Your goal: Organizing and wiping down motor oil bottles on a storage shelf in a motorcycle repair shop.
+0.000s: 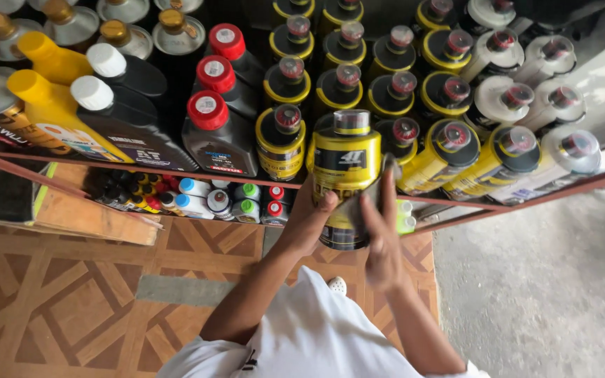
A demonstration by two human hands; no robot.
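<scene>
Yellow bottle (345, 175) front and centre, held up in both hands just in front of the shelf edge (176, 171). It has a black label band across its upper body, a dark lower part and a clear cap on top, and it stands roughly upright, its cap level with the front row of stock. Left hand (307, 220) wraps the bottle's left side, thumb pressed across the front near the lower half, fingers closed round behind. Right hand (381, 231) clamps the right side, fingers running up along the body, palm against the dark base section. Both hands are gripping, no gap between skin and bottle.

Behind it, the shelf is packed. Straight back and to the right, rows of black-and-yellow bottles (281, 140) with red-topped clear caps, all seen from above. Further right, yellow bottles (449, 150) lean outward, and beyond them white bottles (568, 150) with the same kind of cap. To the left, dark grey bottles with red caps (208, 112) stand in a line, then black bottles with white caps (92, 92), then yellow bottles with yellow caps (29, 82) at the far left. Silver cans with gold tops (176, 31) sit at the back left corner.

Below the shelf edge, a lower level holds small bottles (211, 199) with blue, green, red and white caps. Underfoot, a patterned brown tile floor (71, 294), with grey concrete (540, 280) off to the right. White shirt (309, 336) fills the bottom of the view.
</scene>
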